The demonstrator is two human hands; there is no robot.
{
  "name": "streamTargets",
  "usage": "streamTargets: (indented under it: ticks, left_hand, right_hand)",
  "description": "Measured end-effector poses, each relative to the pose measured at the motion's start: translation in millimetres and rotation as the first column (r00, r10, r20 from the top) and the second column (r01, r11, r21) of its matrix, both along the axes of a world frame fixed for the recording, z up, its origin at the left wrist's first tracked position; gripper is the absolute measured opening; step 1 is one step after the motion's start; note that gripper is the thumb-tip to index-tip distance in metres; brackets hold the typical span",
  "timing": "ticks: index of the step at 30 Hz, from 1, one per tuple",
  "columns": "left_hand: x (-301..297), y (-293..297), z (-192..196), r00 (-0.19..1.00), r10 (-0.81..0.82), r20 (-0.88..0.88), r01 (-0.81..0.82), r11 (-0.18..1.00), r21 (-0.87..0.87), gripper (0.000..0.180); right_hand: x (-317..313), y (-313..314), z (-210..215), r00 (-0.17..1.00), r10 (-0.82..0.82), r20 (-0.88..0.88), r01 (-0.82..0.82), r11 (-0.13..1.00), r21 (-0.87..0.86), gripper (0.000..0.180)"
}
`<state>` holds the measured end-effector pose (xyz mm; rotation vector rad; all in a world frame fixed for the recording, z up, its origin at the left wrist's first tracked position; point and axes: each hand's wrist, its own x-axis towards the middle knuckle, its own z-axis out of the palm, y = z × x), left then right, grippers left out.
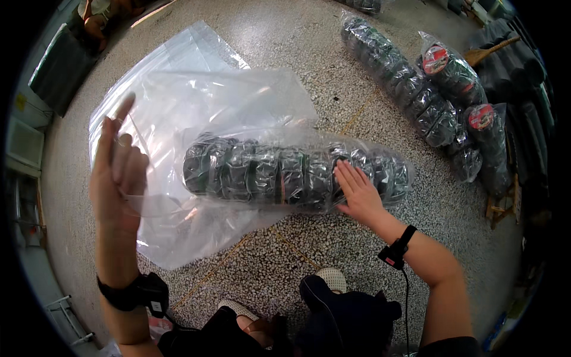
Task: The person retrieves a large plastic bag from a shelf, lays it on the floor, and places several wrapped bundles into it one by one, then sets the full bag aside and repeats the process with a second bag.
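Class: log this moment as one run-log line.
left hand: lifts clear plastic bag | right hand: flat on bagged dark rolls | floor: speckled

- A clear, glossy plastic bag (196,101) is being shown, with white glare running across it.
- A row of black rolls (285,172) with grey-silver sheen is being seen through the clear film.
- The terrazzo floor (297,53) is being shown as speckled grey, white and black, crossed by thin yellowish lines.
- Further packed black rolls (404,83) are being displayed, two with red and white round labels (436,59).
- Black wristbands are being worn on both wrists.
- Dark trousers and pale slippers (333,278) are being seen below.
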<state>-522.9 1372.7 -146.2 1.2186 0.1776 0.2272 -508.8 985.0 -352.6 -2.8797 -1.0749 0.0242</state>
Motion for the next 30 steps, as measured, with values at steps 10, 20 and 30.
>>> streamTargets:
  ticks: [10,20,30]
  left_hand:
    - [31,-11,-73,0.896,0.059,-0.441,0.289,0.677,0.677,0.036]
    - [-61,-293,-154,0.423,-0.879,0.220,0.607,0.455,0.651,0.012]
    - [-91,-72,-194,0.786,0.104,-0.610,0.138,0.932,0.335,0.061]
  right_hand:
    - [38,54,45,0.981,0.044,0.188,-0.148,0.796,0.587,0.017]
    - [-11,154,-6,0.852,-0.250,-0.460,0.520,0.500,0.692,0.028]
    - [13,107,43,0.631,0.026,-0.775,0.776,-0.030,0.630,0.024]
